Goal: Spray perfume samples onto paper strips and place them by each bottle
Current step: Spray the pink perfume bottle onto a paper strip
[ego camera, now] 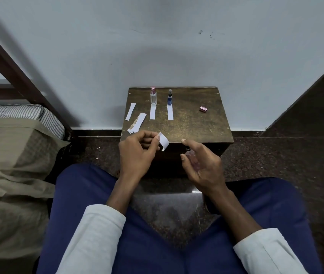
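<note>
Nearest are the person's blue trouser legs [89,194] and white sleeves [97,232], with dark speckled floor [167,214] showing between the knees. Just past the knees, in front of the near edge of the small wooden table [196,123], the left hand [135,153] pinches a white paper strip [163,141] between thumb and fingertips, the strip curling up to the right. The right hand [200,165] curls round a small clear perfume bottle [191,157], forefinger raised over its top, which points toward the strip; a narrow gap lies between bottle and paper. On the table's near left corner sits a loose pile of spare strips [137,123], its end reaching the edge, and a single strip [130,111] lies just beyond, close to the left edge. Farther back, a clear bottle with a pink cap [153,96] and a blue bottle [169,97] stand upright side by side near the far edge, each with a strip touching its base and running toward the viewer, the first strip [152,112] and the second strip [170,112]. A pink cap [203,109] lies on its side, well apart to the right, with bare tabletop around it. The table backs against the pale wall [157,46]. A bed [8,145] crowds the left side.
</note>
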Motion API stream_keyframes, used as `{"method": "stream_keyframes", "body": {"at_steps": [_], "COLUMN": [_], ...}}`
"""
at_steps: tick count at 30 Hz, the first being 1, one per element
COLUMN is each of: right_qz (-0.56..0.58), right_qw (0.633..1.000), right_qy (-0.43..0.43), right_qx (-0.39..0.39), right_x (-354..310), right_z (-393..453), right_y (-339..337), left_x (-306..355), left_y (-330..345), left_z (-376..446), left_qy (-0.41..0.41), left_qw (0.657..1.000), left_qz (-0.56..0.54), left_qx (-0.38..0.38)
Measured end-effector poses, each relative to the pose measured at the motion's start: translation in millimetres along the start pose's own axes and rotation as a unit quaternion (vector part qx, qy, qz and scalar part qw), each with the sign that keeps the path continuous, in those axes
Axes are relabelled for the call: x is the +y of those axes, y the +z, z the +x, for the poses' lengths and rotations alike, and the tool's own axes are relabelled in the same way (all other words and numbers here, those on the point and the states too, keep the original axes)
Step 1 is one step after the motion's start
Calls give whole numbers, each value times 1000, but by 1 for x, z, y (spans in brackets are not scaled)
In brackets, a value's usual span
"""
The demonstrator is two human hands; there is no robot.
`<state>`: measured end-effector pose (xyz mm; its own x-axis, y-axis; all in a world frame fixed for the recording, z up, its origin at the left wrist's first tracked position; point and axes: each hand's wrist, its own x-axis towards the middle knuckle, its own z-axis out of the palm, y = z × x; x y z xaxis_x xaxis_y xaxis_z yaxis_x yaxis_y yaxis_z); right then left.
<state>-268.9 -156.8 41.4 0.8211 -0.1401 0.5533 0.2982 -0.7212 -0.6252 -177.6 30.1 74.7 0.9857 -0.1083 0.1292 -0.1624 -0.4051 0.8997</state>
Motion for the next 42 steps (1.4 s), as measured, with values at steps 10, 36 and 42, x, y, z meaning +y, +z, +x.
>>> {"method": "stream_keyframes", "body": {"at_steps": [10, 36, 42], "right_qz": [3, 1, 9], "right_qw": [1000, 998, 998], "right_qy": [-3, -4, -9], "right_qx": [30, 57, 63], "right_x": [7, 8, 10], "right_z": [-1, -1, -2], "right_y": [-1, -3, -4], "left_x": [0, 7, 7], "left_y": [-1, 3, 4], "left_z": [0, -1, -1], "left_qy": [-71, -142, -146], "left_qw": [991, 965, 963], "left_qz": [-110, -213, -216], "left_qx": [9, -58, -64]}}
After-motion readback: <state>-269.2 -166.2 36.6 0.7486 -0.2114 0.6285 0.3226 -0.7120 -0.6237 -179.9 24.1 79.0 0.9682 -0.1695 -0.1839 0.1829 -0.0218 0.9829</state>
